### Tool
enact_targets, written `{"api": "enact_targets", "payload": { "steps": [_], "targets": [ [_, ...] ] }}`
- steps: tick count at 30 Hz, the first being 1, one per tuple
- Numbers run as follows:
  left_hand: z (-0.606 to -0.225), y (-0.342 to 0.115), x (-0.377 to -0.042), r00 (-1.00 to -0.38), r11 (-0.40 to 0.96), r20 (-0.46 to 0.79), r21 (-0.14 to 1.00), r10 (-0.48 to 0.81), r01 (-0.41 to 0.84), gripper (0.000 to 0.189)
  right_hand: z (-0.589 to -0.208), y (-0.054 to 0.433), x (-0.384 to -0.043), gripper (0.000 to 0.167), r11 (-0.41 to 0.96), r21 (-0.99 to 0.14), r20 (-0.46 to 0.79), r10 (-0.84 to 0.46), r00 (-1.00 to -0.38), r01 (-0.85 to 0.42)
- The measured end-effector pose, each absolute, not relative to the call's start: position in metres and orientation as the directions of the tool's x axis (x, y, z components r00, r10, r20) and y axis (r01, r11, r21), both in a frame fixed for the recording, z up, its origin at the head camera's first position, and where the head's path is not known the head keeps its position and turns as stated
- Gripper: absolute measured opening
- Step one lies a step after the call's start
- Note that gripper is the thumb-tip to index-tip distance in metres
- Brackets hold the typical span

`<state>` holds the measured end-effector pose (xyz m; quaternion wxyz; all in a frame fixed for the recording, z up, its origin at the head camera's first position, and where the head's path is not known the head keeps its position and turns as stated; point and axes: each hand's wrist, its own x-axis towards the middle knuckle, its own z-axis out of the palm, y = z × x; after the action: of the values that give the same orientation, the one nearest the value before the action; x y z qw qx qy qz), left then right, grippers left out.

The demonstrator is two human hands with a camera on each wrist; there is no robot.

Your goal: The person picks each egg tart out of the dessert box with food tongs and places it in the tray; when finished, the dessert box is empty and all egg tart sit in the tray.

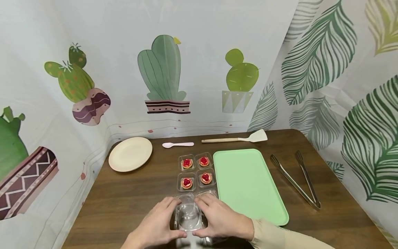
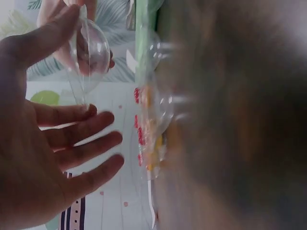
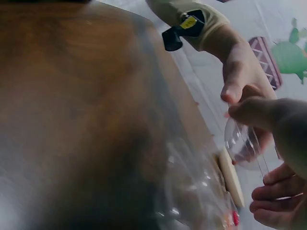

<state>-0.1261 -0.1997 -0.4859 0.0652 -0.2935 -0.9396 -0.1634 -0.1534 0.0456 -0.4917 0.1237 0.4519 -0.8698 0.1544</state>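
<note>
- And here are both hands at work: the left grip [image 1: 157, 221] closes lightly, thumb and forefinger pinching the near and far edges of a clear plastic domed piece [image 1: 189, 215], the other fingers spread loose.
- Opposite it, the right grip [image 1: 221, 221] pinches the same piece by thumb and forefinger; whether it's lid or base, I can't tell.
- The piece sits right between the two grips, raised above the table [image 1: 109, 207], rounded bulge facing down.
- Just beyond the fingertips, four red-topped tarts [image 1: 206, 178] sit in clear containers [image 1: 179, 182], two by two.
- Close by the right grip lies the green tray [image 1: 252, 186], with metal tongs [image 1: 294, 184] spread further right.
- Well past both grips: pink spoon [image 1: 182, 144] and wooden-handled spatula [image 1: 228, 140].
- Far off, beyond the left grip and leftward, rests the cream plate [image 1: 130, 154].
</note>
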Motion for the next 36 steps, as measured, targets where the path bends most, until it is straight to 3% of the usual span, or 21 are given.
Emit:
{"api": "enact_targets", "payload": {
  "steps": [6,12,27,36],
  "targets": [
    [-0.501,-0.196,-0.114,-0.766,0.794,0.312,0.056,0.562,0.605,0.091,-0.505,0.042,-0.143,0.085,0.541,0.038,0.400,-0.779,-0.483,-0.840],
    [-0.513,-0.194,-0.109,-0.739,0.798,0.358,-0.030,0.571,0.602,0.096,-0.510,0.041,-0.138,0.086,0.530,0.114,0.351,-0.813,-0.465,-0.840],
    [-0.525,-0.192,-0.102,-0.778,0.821,0.302,-0.030,0.551,0.570,0.096,-0.521,0.040,-0.135,0.090,0.535,0.157,0.292,-0.828,-0.479,-0.830],
    [-0.521,-0.191,-0.101,-0.788,0.826,0.271,-0.052,0.553,0.562,0.102,-0.517,0.046,-0.136,0.092,0.540,0.075,0.279,-0.818,-0.503,-0.838]
  ]
}}
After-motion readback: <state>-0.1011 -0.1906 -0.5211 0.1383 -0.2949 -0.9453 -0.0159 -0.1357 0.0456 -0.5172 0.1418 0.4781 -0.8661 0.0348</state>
